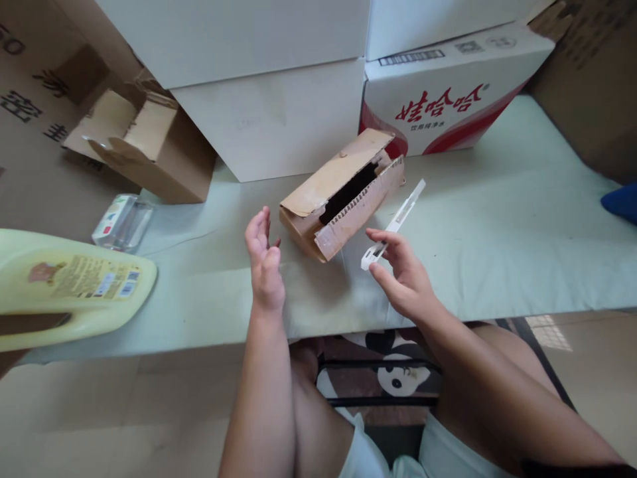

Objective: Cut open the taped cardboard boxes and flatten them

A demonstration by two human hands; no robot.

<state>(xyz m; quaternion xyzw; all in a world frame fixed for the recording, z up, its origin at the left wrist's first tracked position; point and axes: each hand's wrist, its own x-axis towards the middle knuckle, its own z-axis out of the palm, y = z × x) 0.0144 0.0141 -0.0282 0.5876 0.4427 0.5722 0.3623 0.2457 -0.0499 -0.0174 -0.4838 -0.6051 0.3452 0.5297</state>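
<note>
right hand: closed on a white knife between thumb and fingers, the knife's far end pointing away from the body. left hand: released, holding nothing, fingers bent, just beside the left end of a small brown box.

the small brown box is tilted between the hands, ahead of them, over the green-covered desk; whether its whole base rests there cannot be told.

caution: if a blade is exposed (not discernible), a slip toward the small brown box could cut the left hand; the likely cause is an unsteadied box shifting under pressure. a loose grip could also drop the knife.

containers: the small brown box has a gap between its torn flaps; the interior is dark, contents not visible. to the left, an open brown box has raised flaps, contents hidden. near it lies a clear bottle, fill level unclear. closer to the front edge lies a yellow jug, contents not visible. behind, a white box with red print is shut.
</note>
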